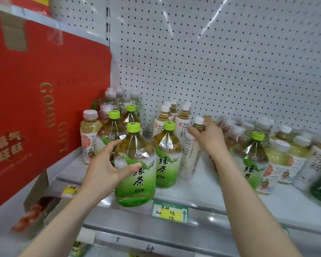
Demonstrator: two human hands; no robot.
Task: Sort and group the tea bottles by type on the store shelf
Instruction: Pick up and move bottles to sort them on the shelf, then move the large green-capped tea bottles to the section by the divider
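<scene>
Tea bottles of several kinds are standing mixed on the white shelf (202,184), in front of a pegboard (211,52). The left hand (104,167) is gripping the front green bottle (135,164) at the shelf's front edge, with the thumb lying across the label and the fingers curling round the bottle's left side. This bottle is standing upright. A second green bottle (167,156) is standing just beside it on the right, and two rear green bottles (113,130) are standing behind it. The right hand (208,138) is reaching past these to a slim bottle (191,156) with a white cap, which is tilting with its top to the right. The thumb and fingers are curling round its neck just under the cap, though blur is softening the fingertips. White-label bottles (183,121) are clustering behind it. Further right, a fifth green bottle (252,156) is standing among blurred white-capped bottles (295,154). At the far left a grapefruit bottle (90,134) is standing next to a red carton (44,99). A green-and-yellow price tag (170,212) is hanging on the shelf's front rail, below the second green bottle.
</scene>
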